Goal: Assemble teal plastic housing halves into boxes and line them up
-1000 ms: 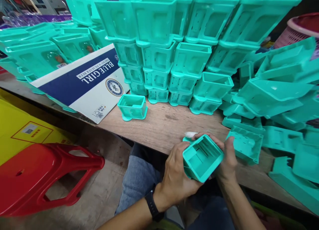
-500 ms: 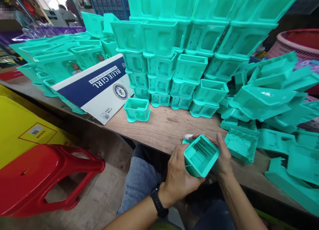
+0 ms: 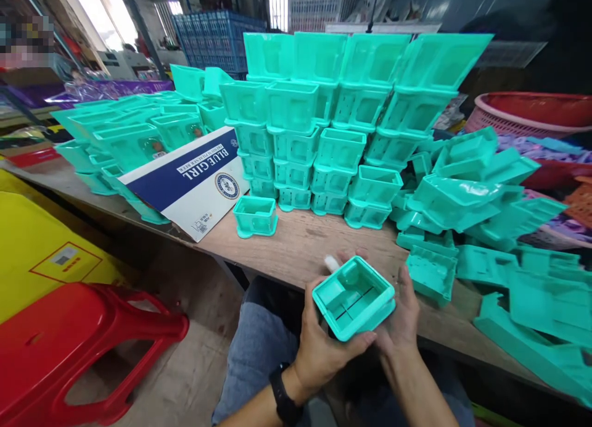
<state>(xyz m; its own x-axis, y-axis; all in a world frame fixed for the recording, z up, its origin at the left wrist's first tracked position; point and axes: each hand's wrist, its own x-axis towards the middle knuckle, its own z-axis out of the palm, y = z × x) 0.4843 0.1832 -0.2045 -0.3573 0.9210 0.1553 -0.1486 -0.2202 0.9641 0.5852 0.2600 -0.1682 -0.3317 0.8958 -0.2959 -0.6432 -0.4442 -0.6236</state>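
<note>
A teal plastic box [image 3: 356, 303], its opening tilted up toward me, is held over the table's front edge. My left hand [image 3: 319, 347] grips its near left side, the thumb along the lower wall. My right hand [image 3: 401, 322] supports it from the right, with fingers reaching behind the box, partly hidden. A white tip [image 3: 331, 263], perhaps a wrapped finger, shows behind the box's far edge. Dark slits show inside the box. One similar small teal box [image 3: 255, 217] stands alone on the wooden table [image 3: 300, 248], beyond my left hand.
Stacked teal boxes [image 3: 296, 146] rise at the back. Loose teal parts [image 3: 462, 198] are heaped at right, before a pink basket [image 3: 490, 118]. A blue-and-white carton flap [image 3: 194, 180] leans at left, near more teal boxes [image 3: 129, 143]. A red stool [image 3: 60, 347] stands below left.
The held box has turned in my hands, so its opening faces more upward and toward me, and it sits slightly further left. My view has tilted up.
</note>
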